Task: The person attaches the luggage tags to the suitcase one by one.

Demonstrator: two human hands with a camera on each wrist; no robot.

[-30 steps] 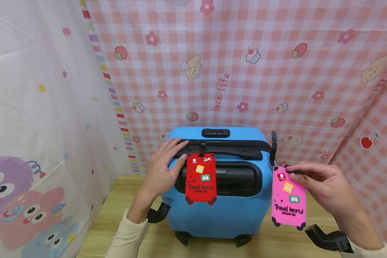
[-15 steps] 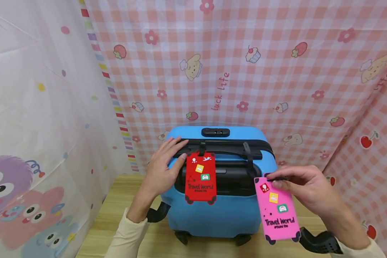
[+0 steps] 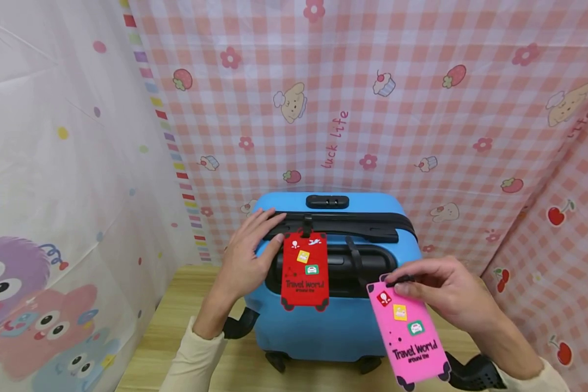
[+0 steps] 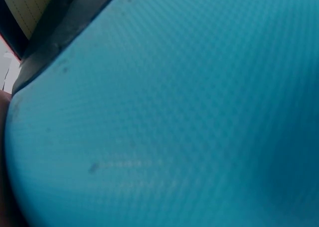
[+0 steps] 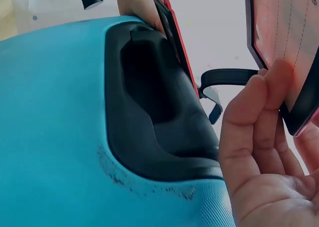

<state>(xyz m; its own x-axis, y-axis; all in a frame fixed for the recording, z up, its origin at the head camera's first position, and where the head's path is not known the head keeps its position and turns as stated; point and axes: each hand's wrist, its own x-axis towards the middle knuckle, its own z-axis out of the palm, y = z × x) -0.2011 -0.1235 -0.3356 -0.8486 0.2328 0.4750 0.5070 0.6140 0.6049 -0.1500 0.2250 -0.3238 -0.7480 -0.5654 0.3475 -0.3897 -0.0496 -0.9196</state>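
Observation:
A blue hard-shell suitcase (image 3: 323,332) stands in the middle of the head view. My left hand (image 3: 247,256) rests on its upper left edge with extended fingers, the thumb beside a red luggage tag (image 3: 305,291). That tag hangs by a black strap from the suitcase's black top handle (image 3: 357,227). At the lower right, my right hand (image 3: 458,296) pinches a pink luggage tag (image 3: 411,340) by its top end, and the tag tilts. Its loose black strap (image 3: 355,256) sticks up in front of the suitcase. In the right wrist view, a lined paper insert (image 5: 294,32) shows on the tag's back.
A black combination lock (image 3: 328,202) sits on the suitcase top. Small black wheels (image 3: 276,360) stand on the wooden surface (image 3: 171,326). A pink checked cloth (image 3: 343,98) hangs close behind, and a white cartoon cloth (image 3: 78,163) hangs at the left.
My right hand has carried the pink luggage tag left and down, from beside the suitcase to its front right. The tag's strap now lies across the recessed handle area. My left hand has stayed put.

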